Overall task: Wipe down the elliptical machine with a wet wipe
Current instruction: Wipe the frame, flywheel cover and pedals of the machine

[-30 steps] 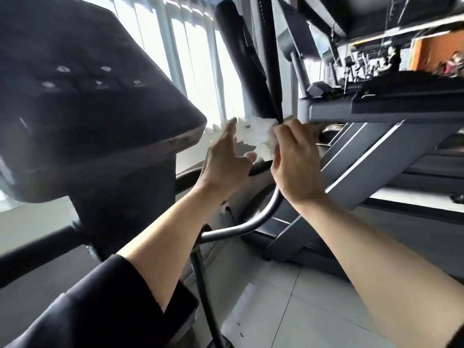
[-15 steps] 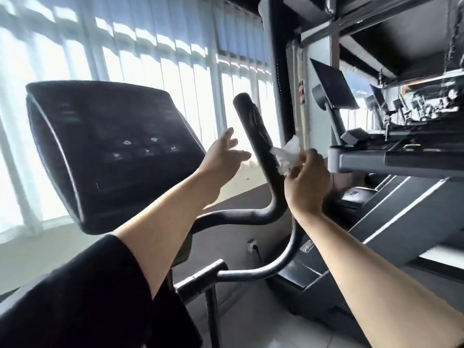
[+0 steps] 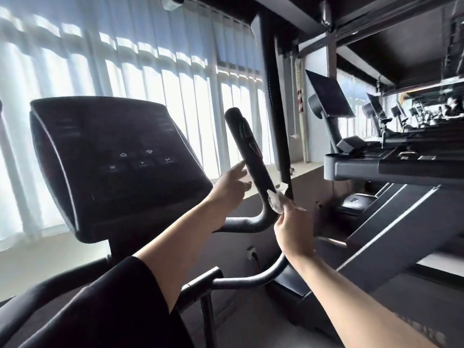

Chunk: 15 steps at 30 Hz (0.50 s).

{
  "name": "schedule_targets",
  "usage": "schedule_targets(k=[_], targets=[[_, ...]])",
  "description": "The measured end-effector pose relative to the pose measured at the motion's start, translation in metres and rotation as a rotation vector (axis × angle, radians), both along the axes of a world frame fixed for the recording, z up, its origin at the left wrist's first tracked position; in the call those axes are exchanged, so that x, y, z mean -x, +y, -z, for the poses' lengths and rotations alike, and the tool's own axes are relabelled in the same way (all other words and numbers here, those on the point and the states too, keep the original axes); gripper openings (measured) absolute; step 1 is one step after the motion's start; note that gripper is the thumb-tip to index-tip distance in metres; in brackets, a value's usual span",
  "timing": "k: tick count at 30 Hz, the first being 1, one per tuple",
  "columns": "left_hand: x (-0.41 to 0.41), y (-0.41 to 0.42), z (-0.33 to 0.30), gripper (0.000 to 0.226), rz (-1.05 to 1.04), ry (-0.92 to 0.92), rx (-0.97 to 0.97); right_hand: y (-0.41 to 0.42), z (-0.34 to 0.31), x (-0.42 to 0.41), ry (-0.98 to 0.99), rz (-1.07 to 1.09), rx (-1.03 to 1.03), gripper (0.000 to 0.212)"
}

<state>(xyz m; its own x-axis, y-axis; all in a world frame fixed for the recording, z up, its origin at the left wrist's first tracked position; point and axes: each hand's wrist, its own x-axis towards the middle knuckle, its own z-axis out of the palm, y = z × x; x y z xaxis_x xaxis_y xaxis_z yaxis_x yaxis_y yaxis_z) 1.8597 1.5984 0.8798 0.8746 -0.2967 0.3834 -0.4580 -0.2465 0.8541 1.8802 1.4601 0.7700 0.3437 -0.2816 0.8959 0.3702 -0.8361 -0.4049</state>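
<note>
handlebar [image 3: 251,156]: smooth matt black | wet wipe [image 3: 276,200]: crumpled white cloth | console [image 3: 113,156]: glossy dark plastic

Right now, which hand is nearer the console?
Left. The left hand hovers open just right of the console, beside the handlebar; the right hand holds the wipe beyond it.

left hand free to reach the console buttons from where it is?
Probably yes. The left hand is open and holds nothing, beside the handlebar; the console buttons lie just to its left with nothing between. The right hand holds the wipe.
</note>
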Motion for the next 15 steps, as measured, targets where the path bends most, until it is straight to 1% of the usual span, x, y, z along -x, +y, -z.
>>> schedule_targets(k=[1,3,4,5,6,7,9,10,11,12,13,14,15], targets=[[-0.001,-0.002,0.003,0.058,0.031,0.005,0.004,0.002,-0.010,0.002,-0.032,-0.012,-0.023,0.043],[-0.006,-0.007,0.011,0.066,0.049,0.007,0.035,0.012,-0.039,0.008,-0.079,-0.125,-0.123,0.049],[-0.009,-0.009,0.017,0.073,0.044,0.020,0.040,0.017,-0.047,0.009,-0.070,-0.183,-0.154,0.054],[-0.010,-0.011,0.026,0.076,0.018,0.039,0.002,0.021,-0.049,0.009,-0.058,-0.216,-0.150,0.058],[-0.012,-0.012,0.037,0.071,-0.018,0.048,-0.061,0.026,-0.043,0.010,-0.041,-0.210,-0.125,0.062],[-0.014,-0.013,0.050,0.060,-0.042,0.048,-0.137,0.029,-0.032,0.010,-0.032,-0.189,-0.106,0.066],[-0.012,-0.011,0.075,0.028,-0.078,-0.009,-0.266,0.029,-0.006,0.009,-0.053,-0.150,-0.137,0.068],[-0.010,-0.011,0.086,0.019,-0.096,-0.056,-0.310,0.027,0.006,0.009,-0.068,-0.150,-0.154,0.065],[-0.005,-0.011,0.094,0.020,-0.103,-0.099,-0.324,0.024,0.015,0.008,-0.071,-0.160,-0.158,0.063],[-0.001,-0.013,0.103,0.029,-0.109,-0.154,-0.319,0.021,0.022,0.008,-0.046,-0.166,-0.161,0.060],[0.002,-0.015,0.112,0.044,-0.143,-0.244,-0.325,0.017,0.029,0.009,0.001,-0.166,-0.142,0.057],[0.003,-0.017,0.124,0.056,-0.193,-0.354,-0.327,0.013,0.037,0.012,0.080,-0.154,-0.123,0.052],[0.004,-0.020,0.135,0.059,-0.242,-0.453,-0.312,0.010,0.048,0.014,0.181,-0.144,-0.120,0.046]])
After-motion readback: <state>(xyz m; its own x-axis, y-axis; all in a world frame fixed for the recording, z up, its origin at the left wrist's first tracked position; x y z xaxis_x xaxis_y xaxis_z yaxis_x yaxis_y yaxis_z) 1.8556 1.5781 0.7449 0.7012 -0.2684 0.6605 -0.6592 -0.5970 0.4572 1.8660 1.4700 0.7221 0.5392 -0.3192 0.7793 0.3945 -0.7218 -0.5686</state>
